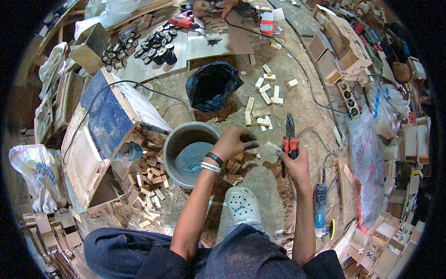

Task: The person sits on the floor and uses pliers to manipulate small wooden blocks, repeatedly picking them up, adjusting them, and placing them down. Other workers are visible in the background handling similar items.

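My right hand [297, 162] is closed around red-handled pliers [291, 135], their dark jaws pointing away from me. A small pale wooden block [271, 148] sits at the thumb side of that hand, also pinched there. My left hand [232, 144] is to its left, beside the bucket's rim; its fingers are bent, with dark tips, and a gap shows between thumb and forefinger. I see nothing in it. The grey bucket [170, 160] has thin wire-like strands at its bottom. Small wooden blocks [151, 174] are heaped by its near left side.
A black plastic bag [213, 86] stands beyond the bucket, with loose blocks [267, 90] to its right. A teal angle grinder [320, 209] lies at right, its cord nearby. A blue-and-wood box [109, 116] stands left. Another person's hands [225, 7] are at the far end.
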Tool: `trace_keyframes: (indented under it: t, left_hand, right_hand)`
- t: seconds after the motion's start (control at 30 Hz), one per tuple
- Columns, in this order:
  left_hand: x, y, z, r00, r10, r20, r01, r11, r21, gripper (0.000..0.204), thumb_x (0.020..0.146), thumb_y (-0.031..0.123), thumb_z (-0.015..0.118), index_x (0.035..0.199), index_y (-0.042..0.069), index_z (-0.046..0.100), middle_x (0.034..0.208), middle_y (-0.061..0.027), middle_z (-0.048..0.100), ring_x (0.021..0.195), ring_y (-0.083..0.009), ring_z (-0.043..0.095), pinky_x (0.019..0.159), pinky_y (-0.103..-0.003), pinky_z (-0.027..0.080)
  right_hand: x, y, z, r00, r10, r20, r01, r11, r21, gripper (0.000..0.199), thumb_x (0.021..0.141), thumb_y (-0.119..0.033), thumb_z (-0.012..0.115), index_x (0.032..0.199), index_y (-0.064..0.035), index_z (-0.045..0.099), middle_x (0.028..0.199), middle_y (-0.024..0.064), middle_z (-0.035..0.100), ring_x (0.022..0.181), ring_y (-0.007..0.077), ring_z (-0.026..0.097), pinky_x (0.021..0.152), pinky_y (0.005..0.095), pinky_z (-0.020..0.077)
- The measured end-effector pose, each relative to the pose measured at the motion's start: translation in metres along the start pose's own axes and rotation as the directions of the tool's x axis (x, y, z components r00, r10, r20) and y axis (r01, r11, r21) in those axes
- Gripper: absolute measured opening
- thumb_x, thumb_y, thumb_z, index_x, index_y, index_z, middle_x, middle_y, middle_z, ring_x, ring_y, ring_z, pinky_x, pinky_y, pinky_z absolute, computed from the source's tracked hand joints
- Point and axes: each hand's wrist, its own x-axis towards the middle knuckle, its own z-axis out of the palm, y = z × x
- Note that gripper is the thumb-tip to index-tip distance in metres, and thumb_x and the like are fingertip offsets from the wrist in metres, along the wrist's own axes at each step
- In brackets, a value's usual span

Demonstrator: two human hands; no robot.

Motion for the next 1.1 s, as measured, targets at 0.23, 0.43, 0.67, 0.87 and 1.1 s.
trace_keyframes:
  t: [0.23,0.43,0.67,0.87,1.1]
  left_hand:
    - [0.007,0.030,0.017,0.970,-0.061,0.237,0.188,0.803,-0.565,0.020,0.092,0.017,0.076,0.100,-0.002,0.078,0.085,-0.0052,0.076,0.075,-0.0096,0.067,0.068,-0.028,0.056]
    - [0.006,0.028,0.021,0.993,-0.071,0.094,0.114,0.785,-0.609,0.016,0.094,0.009,0.072,0.103,-0.004,0.076,0.083,-0.0046,0.074,0.072,-0.0097,0.067,0.061,-0.027,0.055]
    - [0.009,0.033,0.028,0.995,-0.074,-0.069,0.003,0.704,-0.710,0.022,0.099,0.005,0.062,0.119,-0.004,0.066,0.098,-0.0120,0.075,0.083,-0.0175,0.073,0.063,-0.029,0.059]
    - [0.011,0.050,0.016,0.970,-0.121,-0.210,-0.066,0.702,-0.709,0.015,0.096,0.001,0.065,0.108,-0.008,0.069,0.091,-0.0113,0.075,0.076,-0.0143,0.072,0.062,-0.026,0.057]
    - [0.013,0.057,0.016,0.935,-0.170,-0.310,-0.106,0.702,-0.705,0.017,0.095,0.001,0.067,0.106,-0.010,0.070,0.090,-0.0119,0.075,0.077,-0.0161,0.072,0.066,-0.028,0.060]
  right_hand:
    - [-0.004,-0.029,0.017,0.979,-0.163,-0.123,0.183,0.966,0.180,0.040,0.086,-0.003,0.079,0.122,0.0018,0.063,0.100,0.0029,0.066,0.087,0.0097,0.061,0.081,0.0259,0.0512]
    - [-0.005,-0.035,0.022,0.955,-0.214,-0.204,0.240,0.964,0.115,0.041,0.085,-0.005,0.081,0.121,0.0016,0.063,0.102,0.0031,0.066,0.088,0.0101,0.062,0.083,0.0257,0.0512]
    - [-0.009,-0.042,0.015,0.967,-0.215,-0.134,0.213,0.977,-0.033,0.022,0.094,-0.009,0.071,0.112,-0.0001,0.062,0.092,0.0066,0.066,0.082,0.0141,0.060,0.078,0.0316,0.0503]
    - [-0.027,-0.051,0.005,0.939,-0.341,-0.040,0.330,0.930,-0.163,0.031,0.097,-0.006,0.064,0.127,-0.0018,0.058,0.098,0.0114,0.068,0.087,0.0203,0.064,0.082,0.0337,0.0505]
    - [-0.039,-0.061,0.001,0.950,-0.309,-0.030,0.298,0.934,-0.196,0.044,0.095,0.000,0.061,0.138,-0.0024,0.054,0.109,0.0153,0.070,0.099,0.0258,0.067,0.090,0.0364,0.0503]
